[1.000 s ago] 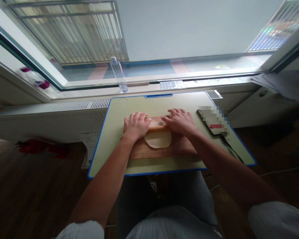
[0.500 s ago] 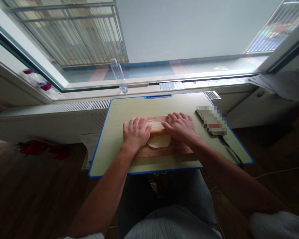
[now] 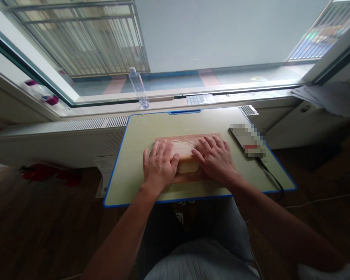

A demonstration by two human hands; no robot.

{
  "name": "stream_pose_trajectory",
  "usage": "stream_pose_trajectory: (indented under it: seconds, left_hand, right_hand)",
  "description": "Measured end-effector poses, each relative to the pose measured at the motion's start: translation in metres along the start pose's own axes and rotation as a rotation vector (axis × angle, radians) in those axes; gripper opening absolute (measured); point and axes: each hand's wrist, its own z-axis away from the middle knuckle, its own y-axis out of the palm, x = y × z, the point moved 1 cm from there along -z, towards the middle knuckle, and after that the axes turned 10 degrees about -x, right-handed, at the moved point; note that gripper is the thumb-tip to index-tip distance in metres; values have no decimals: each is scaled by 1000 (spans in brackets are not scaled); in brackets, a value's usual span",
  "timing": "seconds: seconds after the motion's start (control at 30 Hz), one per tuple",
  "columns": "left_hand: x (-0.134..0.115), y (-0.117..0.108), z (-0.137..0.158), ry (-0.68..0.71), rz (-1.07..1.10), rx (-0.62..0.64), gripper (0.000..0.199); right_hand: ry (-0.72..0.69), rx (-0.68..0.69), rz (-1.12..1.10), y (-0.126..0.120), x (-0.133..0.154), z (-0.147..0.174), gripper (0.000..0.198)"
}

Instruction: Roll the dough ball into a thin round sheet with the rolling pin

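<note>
A pale, thin sheet of dough lies on a wooden board. Across the dough runs a wooden rolling pin, only its middle showing between my thumbs. My left hand presses flat on the pin's left part, fingers stretched forward and a little apart. Over the right part lies my right hand, its fingers likewise extended, not wrapped round. Both palms hide the pin's ends. Some dough shows on the near side of the pin too.
The board rests on a pale green, blue-edged table. A phone-like device, partly blurred, lies at the right with a black cable. A clear bottle stands on the windowsill. Left of the table, a red object is on the floor.
Both hands and the rolling pin have come slightly nearer to me. More of the board's far edge shows, and less dough is visible on the near side.
</note>
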Motion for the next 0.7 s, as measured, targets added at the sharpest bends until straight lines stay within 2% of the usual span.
stream_pose_trajectory:
  seconds: [0.5, 0.6, 0.7]
  left_hand:
    - [-1, -8, 43, 21, 52, -2, 63]
    - [2, -16, 35, 11, 68, 46, 61]
    - [5, -25, 10, -17, 65, 40, 61]
  right_hand:
    - [60, 43, -41, -7, 2, 38, 72]
    - [76, 85, -49, -10, 2, 36, 71]
    - [70, 132, -75, -13, 2, 26, 72]
